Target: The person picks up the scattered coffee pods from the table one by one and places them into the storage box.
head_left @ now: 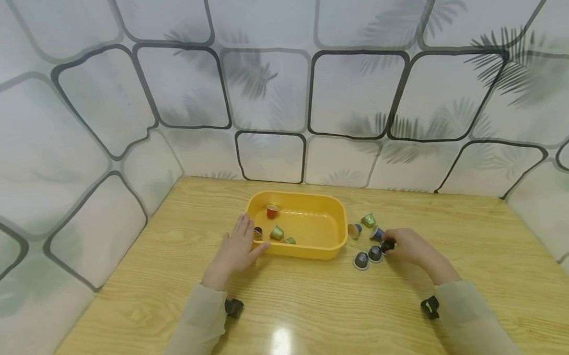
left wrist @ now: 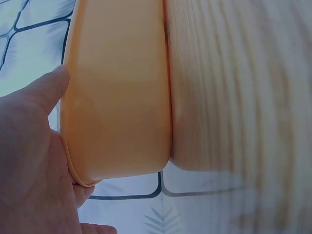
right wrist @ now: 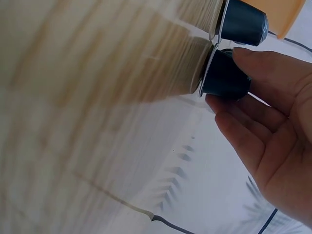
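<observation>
A yellow tray stands on the table with several coffee capsules inside, among them a red one and a green one. My left hand rests at its near left corner, fingers straight along the rim and thumb along the front edge. The left wrist view shows the thumb against the tray wall. Right of the tray, my right hand pinches a black coffee capsule between thumb and fingers. Beside it stand two dark capsules, one nearer and one farther left.
Between the tray and right hand lie more capsules: a green one, a blue one and one with a tan lid. The wooden table meets a patterned backdrop at the back and sides.
</observation>
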A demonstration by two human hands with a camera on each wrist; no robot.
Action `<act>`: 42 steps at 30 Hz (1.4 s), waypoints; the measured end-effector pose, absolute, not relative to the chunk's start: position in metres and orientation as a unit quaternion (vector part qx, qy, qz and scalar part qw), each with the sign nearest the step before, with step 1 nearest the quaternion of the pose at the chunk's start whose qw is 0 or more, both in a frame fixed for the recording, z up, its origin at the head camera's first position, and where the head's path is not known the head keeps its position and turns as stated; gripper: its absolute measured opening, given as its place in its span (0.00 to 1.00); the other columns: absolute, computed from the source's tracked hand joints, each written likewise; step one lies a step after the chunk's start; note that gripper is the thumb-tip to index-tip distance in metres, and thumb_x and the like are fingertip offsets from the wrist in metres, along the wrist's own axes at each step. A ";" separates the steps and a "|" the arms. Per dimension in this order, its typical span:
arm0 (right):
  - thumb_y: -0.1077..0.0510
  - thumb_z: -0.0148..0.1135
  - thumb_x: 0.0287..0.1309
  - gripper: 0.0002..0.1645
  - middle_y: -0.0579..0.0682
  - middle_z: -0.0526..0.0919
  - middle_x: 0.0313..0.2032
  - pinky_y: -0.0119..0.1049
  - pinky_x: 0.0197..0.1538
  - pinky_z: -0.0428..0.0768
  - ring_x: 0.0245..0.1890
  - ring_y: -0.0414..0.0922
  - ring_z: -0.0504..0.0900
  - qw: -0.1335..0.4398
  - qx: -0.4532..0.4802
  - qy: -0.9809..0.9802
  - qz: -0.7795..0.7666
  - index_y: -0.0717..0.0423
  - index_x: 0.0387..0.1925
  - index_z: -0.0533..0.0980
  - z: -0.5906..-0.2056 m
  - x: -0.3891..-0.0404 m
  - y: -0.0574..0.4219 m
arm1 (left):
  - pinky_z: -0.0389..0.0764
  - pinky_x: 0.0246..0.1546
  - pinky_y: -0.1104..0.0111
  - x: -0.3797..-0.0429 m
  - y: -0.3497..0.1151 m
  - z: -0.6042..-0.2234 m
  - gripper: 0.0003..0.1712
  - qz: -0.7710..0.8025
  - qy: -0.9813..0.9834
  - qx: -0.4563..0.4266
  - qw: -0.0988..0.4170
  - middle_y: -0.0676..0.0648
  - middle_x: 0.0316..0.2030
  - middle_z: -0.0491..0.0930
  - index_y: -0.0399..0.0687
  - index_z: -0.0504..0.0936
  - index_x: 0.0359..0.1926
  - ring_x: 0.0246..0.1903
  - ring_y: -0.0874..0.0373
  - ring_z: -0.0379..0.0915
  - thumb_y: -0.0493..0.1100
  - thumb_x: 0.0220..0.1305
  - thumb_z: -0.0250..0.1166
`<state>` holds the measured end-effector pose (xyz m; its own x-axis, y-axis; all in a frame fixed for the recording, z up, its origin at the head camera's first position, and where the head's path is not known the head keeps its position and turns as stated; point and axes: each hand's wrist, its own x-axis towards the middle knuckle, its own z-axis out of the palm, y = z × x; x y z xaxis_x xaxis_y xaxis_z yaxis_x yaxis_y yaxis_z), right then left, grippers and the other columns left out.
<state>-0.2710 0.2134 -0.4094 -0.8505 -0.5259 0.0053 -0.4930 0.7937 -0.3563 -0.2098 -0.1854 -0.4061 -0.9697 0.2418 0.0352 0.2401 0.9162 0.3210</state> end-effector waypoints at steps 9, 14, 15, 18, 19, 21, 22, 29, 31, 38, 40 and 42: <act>0.68 0.64 0.41 0.15 0.60 0.79 0.35 0.51 0.42 0.72 0.38 0.58 0.76 0.068 -0.270 0.946 -0.163 0.69 0.36 0.76 -0.412 -0.270 0.214 | 0.50 0.54 0.41 -0.211 -0.185 -0.407 0.45 0.164 0.979 0.123 0.000 0.35 0.66 0.37 0.29 0.47 0.64 0.65 0.46 0.29 0.62 0.63 0.44; 0.68 0.64 0.40 0.16 0.61 0.79 0.35 0.52 0.43 0.72 0.39 0.59 0.75 0.070 -0.269 0.947 -0.162 0.69 0.36 0.76 -0.412 -0.269 0.214 | 0.50 0.54 0.41 -0.211 -0.186 -0.408 0.45 0.161 0.979 0.122 0.001 0.36 0.66 0.36 0.29 0.46 0.65 0.65 0.47 0.29 0.62 0.63 0.44; 0.68 0.65 0.40 0.16 0.61 0.79 0.35 0.52 0.43 0.72 0.39 0.59 0.75 0.069 -0.271 0.947 -0.160 0.69 0.36 0.76 -0.412 -0.269 0.214 | 0.50 0.54 0.41 -0.211 -0.186 -0.408 0.45 0.161 0.979 0.123 0.000 0.36 0.66 0.36 0.29 0.46 0.65 0.65 0.46 0.30 0.62 0.63 0.44; 0.69 0.65 0.40 0.16 0.60 0.79 0.35 0.52 0.44 0.72 0.39 0.59 0.75 0.072 -0.271 0.946 -0.160 0.69 0.36 0.76 -0.412 -0.269 0.214 | 0.50 0.53 0.41 -0.210 -0.186 -0.407 0.45 0.164 0.979 0.125 -0.002 0.35 0.66 0.37 0.29 0.47 0.64 0.65 0.46 0.30 0.62 0.63 0.44; 0.69 0.65 0.40 0.16 0.60 0.79 0.35 0.52 0.44 0.71 0.39 0.59 0.75 0.073 -0.271 0.946 -0.161 0.69 0.36 0.76 -0.412 -0.269 0.215 | 0.50 0.53 0.41 -0.210 -0.185 -0.407 0.45 0.165 0.978 0.126 -0.004 0.35 0.66 0.37 0.29 0.47 0.64 0.65 0.46 0.30 0.62 0.63 0.44; 0.69 0.64 0.39 0.16 0.60 0.79 0.34 0.52 0.43 0.72 0.39 0.59 0.75 0.074 -0.275 0.945 -0.163 0.68 0.36 0.76 -0.412 -0.269 0.215 | 0.50 0.53 0.40 -0.210 -0.185 -0.407 0.45 0.166 0.978 0.127 -0.006 0.35 0.65 0.37 0.28 0.47 0.64 0.65 0.45 0.31 0.62 0.63 0.44; 0.69 0.64 0.39 0.16 0.60 0.79 0.34 0.52 0.43 0.72 0.39 0.59 0.75 0.075 -0.274 0.945 -0.164 0.68 0.36 0.76 -0.412 -0.269 0.215 | 0.50 0.53 0.40 -0.210 -0.185 -0.407 0.45 0.165 0.978 0.127 -0.006 0.35 0.65 0.37 0.28 0.47 0.64 0.65 0.45 0.31 0.63 0.63 0.44; 0.69 0.63 0.39 0.14 0.59 0.79 0.35 0.52 0.43 0.71 0.39 0.59 0.75 0.070 -0.270 0.945 -0.173 0.66 0.35 0.77 -0.409 -0.267 0.216 | 0.51 0.54 0.41 -0.209 -0.186 -0.406 0.46 0.160 0.979 0.127 -0.007 0.35 0.66 0.37 0.29 0.47 0.64 0.65 0.45 0.32 0.64 0.63 0.42; 0.69 0.62 0.40 0.14 0.58 0.79 0.35 0.52 0.43 0.71 0.38 0.57 0.75 0.065 -0.265 0.944 -0.184 0.65 0.35 0.77 -0.407 -0.266 0.217 | 0.50 0.54 0.41 -0.209 -0.186 -0.407 0.46 0.163 0.978 0.127 -0.008 0.35 0.66 0.37 0.29 0.47 0.65 0.65 0.46 0.31 0.64 0.63 0.42; 0.69 0.63 0.41 0.13 0.55 0.80 0.32 0.49 0.38 0.73 0.34 0.53 0.77 0.027 -0.266 0.940 -0.211 0.64 0.35 0.76 -0.399 -0.263 0.218 | 0.50 0.54 0.41 -0.211 -0.187 -0.412 0.46 0.165 0.978 0.124 -0.006 0.36 0.66 0.36 0.29 0.47 0.65 0.65 0.46 0.31 0.64 0.63 0.43; 0.69 0.63 0.43 0.13 0.56 0.80 0.32 0.48 0.37 0.74 0.33 0.53 0.77 0.016 -0.271 0.938 -0.216 0.65 0.35 0.76 -0.398 -0.263 0.218 | 0.50 0.54 0.41 -0.211 -0.187 -0.412 0.46 0.165 0.979 0.123 -0.004 0.36 0.66 0.36 0.30 0.47 0.65 0.65 0.46 0.30 0.64 0.63 0.42; 0.70 0.62 0.43 0.13 0.56 0.80 0.32 0.47 0.36 0.74 0.33 0.53 0.78 0.009 -0.271 0.937 -0.222 0.66 0.36 0.76 -0.397 -0.263 0.218 | 0.50 0.54 0.41 -0.211 -0.187 -0.411 0.46 0.166 0.978 0.123 -0.003 0.36 0.66 0.36 0.30 0.46 0.65 0.65 0.46 0.30 0.64 0.63 0.43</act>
